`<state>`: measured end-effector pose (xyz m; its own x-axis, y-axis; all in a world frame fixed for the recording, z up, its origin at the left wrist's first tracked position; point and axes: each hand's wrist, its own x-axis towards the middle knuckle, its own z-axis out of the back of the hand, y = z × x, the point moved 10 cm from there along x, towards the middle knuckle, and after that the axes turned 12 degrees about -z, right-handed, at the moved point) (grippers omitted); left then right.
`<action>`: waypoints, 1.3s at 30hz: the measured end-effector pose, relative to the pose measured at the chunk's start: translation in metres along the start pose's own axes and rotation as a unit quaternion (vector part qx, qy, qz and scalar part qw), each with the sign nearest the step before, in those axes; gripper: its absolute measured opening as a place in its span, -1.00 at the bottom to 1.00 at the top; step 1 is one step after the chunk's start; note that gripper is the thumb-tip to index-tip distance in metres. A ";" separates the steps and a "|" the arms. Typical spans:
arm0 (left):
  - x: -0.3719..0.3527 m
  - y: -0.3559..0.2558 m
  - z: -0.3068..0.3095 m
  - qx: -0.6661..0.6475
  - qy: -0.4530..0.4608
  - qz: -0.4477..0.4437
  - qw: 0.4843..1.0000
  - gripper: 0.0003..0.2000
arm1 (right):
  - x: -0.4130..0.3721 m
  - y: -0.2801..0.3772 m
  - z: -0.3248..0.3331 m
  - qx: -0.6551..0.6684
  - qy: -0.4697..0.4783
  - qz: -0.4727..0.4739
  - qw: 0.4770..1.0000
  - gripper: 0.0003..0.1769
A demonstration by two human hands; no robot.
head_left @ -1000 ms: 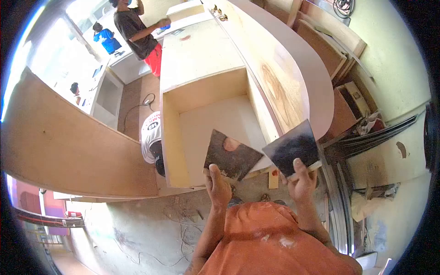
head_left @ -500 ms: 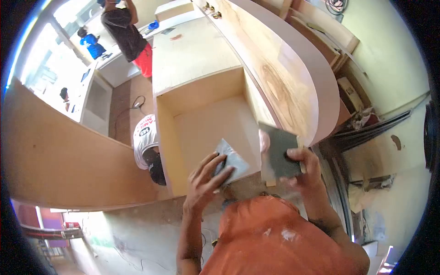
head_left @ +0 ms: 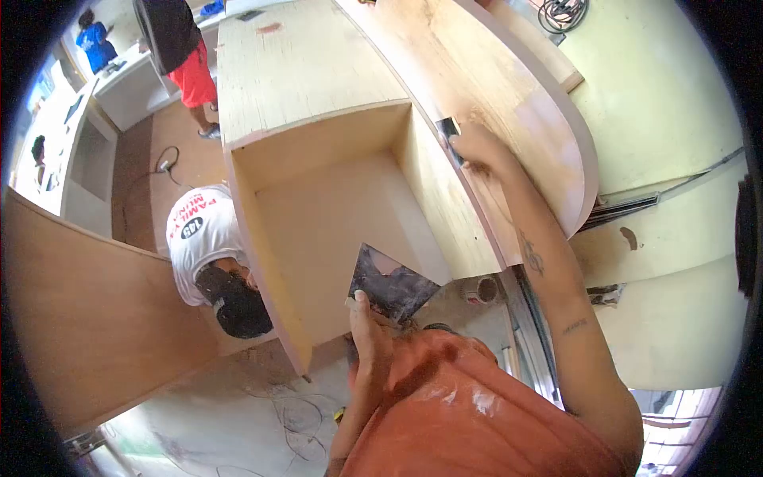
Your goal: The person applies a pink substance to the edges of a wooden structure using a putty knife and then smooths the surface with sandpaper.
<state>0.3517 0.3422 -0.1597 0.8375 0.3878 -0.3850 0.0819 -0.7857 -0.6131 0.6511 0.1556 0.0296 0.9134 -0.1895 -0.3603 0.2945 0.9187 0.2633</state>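
My left hand [head_left: 367, 327] holds a dark square scraper blade [head_left: 391, 282] smeared with filler, raised in front of my orange shirt. My right arm stretches forward, and my right hand [head_left: 479, 147] presses a second dark blade [head_left: 449, 131] against the upper edge of the side wall of an open plywood cabinet box [head_left: 334, 215]. The blade sits where that wall meets the curved plywood top [head_left: 509, 87]. Most of this blade is hidden by my fingers.
A person in a white shirt [head_left: 203, 238] crouches low at the cabinet's left side. Another person in red shorts [head_left: 187, 56] stands at the far left. A large plywood panel [head_left: 95, 318] leans at the left. Cables lie on the floor below.
My right hand has reached forward and up from near my chest to the cabinet's wall edge with its blade. My left hand has turned its blade upright again. The view has tilted downward.
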 end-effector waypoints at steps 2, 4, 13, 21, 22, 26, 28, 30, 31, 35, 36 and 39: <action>0.001 0.003 0.008 -0.020 -0.015 0.018 1.000 -0.67 | 0.011 0.010 -0.003 -0.066 -0.022 -0.023 0.997 -0.65; 0.002 0.008 0.010 -0.040 -0.032 0.031 0.998 -0.69 | 0.022 0.015 -0.012 -0.079 -0.012 -0.052 0.995 -0.67; 0.007 -0.020 -0.011 0.039 -0.031 0.031 0.998 -0.69 | 0.078 0.022 -0.042 -0.121 -0.011 -0.060 0.991 -0.70; 0.013 -0.006 0.004 0.044 -0.013 0.053 0.998 -0.60 | 0.074 0.035 -0.025 -0.113 -0.032 -0.051 0.992 -0.68; 0.012 -0.005 0.006 0.045 -0.014 0.056 0.997 -0.60 | 0.078 0.034 -0.024 -0.107 -0.033 -0.054 0.992 -0.68; 0.013 -0.002 0.003 0.072 -0.005 0.076 0.994 -0.56 | 0.091 0.029 -0.039 -0.155 -0.026 -0.066 0.985 -0.69; 0.011 -0.011 -0.011 0.020 -0.005 0.061 0.998 -0.55 | 0.096 0.032 -0.050 -0.176 -0.015 -0.018 0.984 -0.68; 0.009 -0.030 -0.019 -0.008 -0.036 0.033 0.999 -0.67 | 0.091 0.038 -0.041 -0.167 -0.009 -0.031 0.985 -0.68; 0.009 -0.028 -0.016 -0.008 -0.042 0.037 0.998 -0.67 | 0.094 0.036 -0.034 -0.153 -0.013 -0.045 0.987 -0.68; 0.010 -0.009 -0.004 0.002 -0.010 0.054 0.999 -0.65 | 0.110 0.042 -0.044 -0.195 -0.009 -0.030 0.980 -0.69; 0.011 -0.005 -0.001 -0.004 -0.005 0.047 0.999 -0.65 | 0.110 0.045 -0.048 -0.198 -0.035 -0.028 0.979 -0.69; 0.005 -0.016 -0.007 0.013 -0.007 0.080 0.997 -0.66 | 0.103 0.069 -0.040 -0.195 -0.046 0.071 0.977 -0.69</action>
<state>0.3581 0.3532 -0.1464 0.8313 0.2660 -0.4881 -0.0653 -0.8253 -0.5610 0.7544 0.2130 -0.0254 0.9639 -0.0644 -0.2584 0.0500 0.9968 -0.0622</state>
